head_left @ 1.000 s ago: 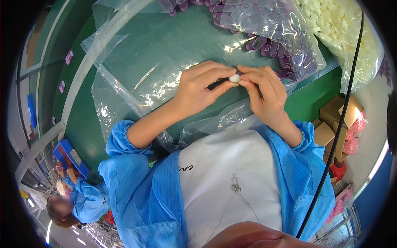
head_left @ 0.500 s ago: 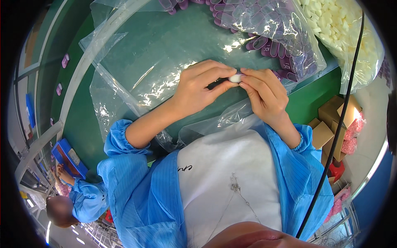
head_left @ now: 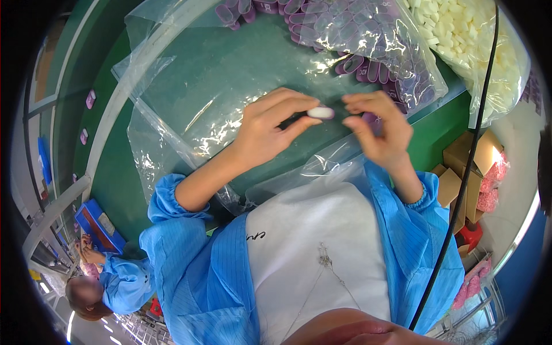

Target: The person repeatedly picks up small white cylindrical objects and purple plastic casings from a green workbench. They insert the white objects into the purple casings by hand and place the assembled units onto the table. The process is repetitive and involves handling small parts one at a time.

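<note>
One purple-edged white oval piece [head_left: 321, 112] | over clear plastic sheeting [head_left: 201, 138] | left hand [head_left: 265, 122]: pinches it between thumb and fingers | right hand [head_left: 387, 127]: just beside, thumb and fingertips parted; purple patch [head_left: 371, 119] in its curl, cannot tell whether held or behind

A purple-rimmed white oval [head_left: 321, 112] sits pinched in left fingers [head_left: 297, 104].
</note>
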Demonstrator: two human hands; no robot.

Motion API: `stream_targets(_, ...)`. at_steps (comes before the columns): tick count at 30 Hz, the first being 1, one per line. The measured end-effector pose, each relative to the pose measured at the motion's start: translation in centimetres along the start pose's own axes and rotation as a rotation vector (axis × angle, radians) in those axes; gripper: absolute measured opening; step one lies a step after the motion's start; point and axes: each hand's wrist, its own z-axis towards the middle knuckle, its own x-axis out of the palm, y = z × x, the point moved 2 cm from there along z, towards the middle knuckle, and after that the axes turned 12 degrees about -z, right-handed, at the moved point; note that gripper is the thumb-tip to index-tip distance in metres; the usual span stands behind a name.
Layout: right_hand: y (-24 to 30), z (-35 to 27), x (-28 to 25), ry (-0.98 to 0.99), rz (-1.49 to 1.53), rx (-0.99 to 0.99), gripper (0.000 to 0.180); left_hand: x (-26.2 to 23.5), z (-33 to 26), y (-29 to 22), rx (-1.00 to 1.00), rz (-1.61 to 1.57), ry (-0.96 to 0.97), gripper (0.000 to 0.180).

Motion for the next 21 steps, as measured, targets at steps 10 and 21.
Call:
stream_targets(10,-14.8,7.6,-12.1,-0.165,-0.683,0.324,0.016,-34.3,3.8,5.8,-0.239,0.485,-0.443,0.031)
stream_targets(21,-12.7,8.5,-10.2,0.138,-0.836,0.310,0.021,-27.7,5.1,6.7,0.219,1.102,-0.637,0.020)
